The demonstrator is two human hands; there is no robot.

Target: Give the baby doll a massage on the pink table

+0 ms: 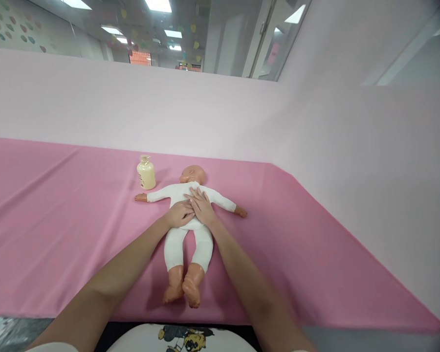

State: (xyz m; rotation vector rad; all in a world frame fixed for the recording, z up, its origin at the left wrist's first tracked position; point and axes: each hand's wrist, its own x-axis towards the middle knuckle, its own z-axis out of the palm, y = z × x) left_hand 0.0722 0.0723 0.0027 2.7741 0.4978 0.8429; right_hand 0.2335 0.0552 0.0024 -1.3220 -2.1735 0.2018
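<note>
A baby doll (175,249) with a white cloth body lies face-up on the pink covering, head away from me and bare feet toward me. Its arms stretch out to both sides. My right hand (202,206) rests flat on its chest, fingers apart and pointing toward the head. Across the belly lies my left hand (179,214), its fingers loosely extended and meeting the right hand's edge. Neither hand grips anything. Together they cover much of the doll's torso. Beyond the doll's outstretched arm on the left stands a pale yellow pump bottle (146,175), upright.
The pink covering (58,220) spreads over the table, with a few creases at left. A white wall (132,107) borders it at the back and another rises on the right. Above the back wall is a reflective pane (190,29) showing ceiling lights and a door.
</note>
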